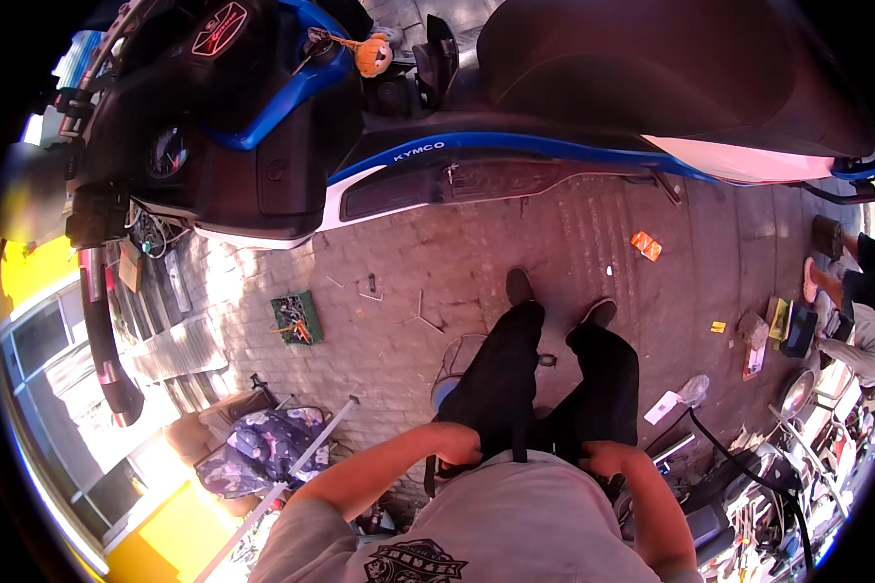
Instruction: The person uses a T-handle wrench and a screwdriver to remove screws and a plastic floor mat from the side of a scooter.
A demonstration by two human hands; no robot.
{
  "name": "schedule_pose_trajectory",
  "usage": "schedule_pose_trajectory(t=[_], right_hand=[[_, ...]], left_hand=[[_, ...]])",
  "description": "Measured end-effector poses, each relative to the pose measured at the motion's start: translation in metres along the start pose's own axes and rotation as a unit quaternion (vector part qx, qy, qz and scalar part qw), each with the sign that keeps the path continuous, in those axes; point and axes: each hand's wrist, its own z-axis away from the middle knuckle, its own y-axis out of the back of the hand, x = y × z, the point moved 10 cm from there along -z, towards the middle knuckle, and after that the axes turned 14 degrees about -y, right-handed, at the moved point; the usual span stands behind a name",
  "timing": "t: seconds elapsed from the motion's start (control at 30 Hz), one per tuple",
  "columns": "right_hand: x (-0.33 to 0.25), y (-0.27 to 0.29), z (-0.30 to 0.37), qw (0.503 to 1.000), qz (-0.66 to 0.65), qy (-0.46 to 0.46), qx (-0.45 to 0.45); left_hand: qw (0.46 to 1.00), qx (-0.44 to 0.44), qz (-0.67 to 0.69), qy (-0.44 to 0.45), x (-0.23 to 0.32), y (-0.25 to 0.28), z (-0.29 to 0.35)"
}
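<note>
My left hand (pixel 457 443) is at my left hip with its fingers curled in against the waist of my black trousers (pixel 501 384). A dark strap hangs just below it. On the other side, my right hand (pixel 607 459) rests at my right hip, its fingers bent against the cloth. What either hand grips, if anything, is hidden. Ahead of me a blue, white and black scooter (pixel 437 155) stands across the view, with its black seat (pixel 632 73) to the right. An orange plush figure (pixel 371 55) hangs by its key.
A green crate (pixel 297 318) of tools stands on the paving at left, near a T-shaped wrench (pixel 420 316). An orange box (pixel 646 246) lies at right. A flower-patterned cloth (pixel 262 452) covers a seat at lower left. Another person (pixel 851 335) sits at far right beside piled parts.
</note>
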Motion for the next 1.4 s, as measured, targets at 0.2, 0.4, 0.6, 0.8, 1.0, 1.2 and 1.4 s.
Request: schedule_pose_trajectory(t=[0.2,0.4,0.6,0.8,1.0,1.2,1.4], right_hand=[[-0.026,0.153,-0.011,0.929,-0.306,0.121,0.169],[0.026,0.343,-0.009,0.780,-0.500,0.213,0.310],[0.126,0.518,0.024,0.513,-0.687,0.345,0.382],[0.110,0.642,-0.003,0.405,-0.671,0.532,0.320],[0.087,0.670,-0.011,0.348,-0.606,0.620,0.356],[0.084,0.697,-0.024,0.267,-0.584,0.708,0.296],[0.063,0.694,-0.046,0.159,-0.617,0.750,0.178]], left_hand=[[0.997,0.002,0.065,0.038,0.009,-0.003,-0.037],[0.995,-0.031,-0.064,0.066,0.060,0.008,-0.105],[0.919,0.361,0.157,0.013,0.074,0.233,-0.153],[0.663,0.706,-0.190,-0.164,0.103,0.513,-0.193],[0.387,0.770,-0.483,-0.152,0.092,0.607,-0.232],[0.242,0.788,-0.547,-0.143,0.086,0.613,-0.253],[0.337,0.782,-0.497,-0.165,0.068,0.625,-0.243]])
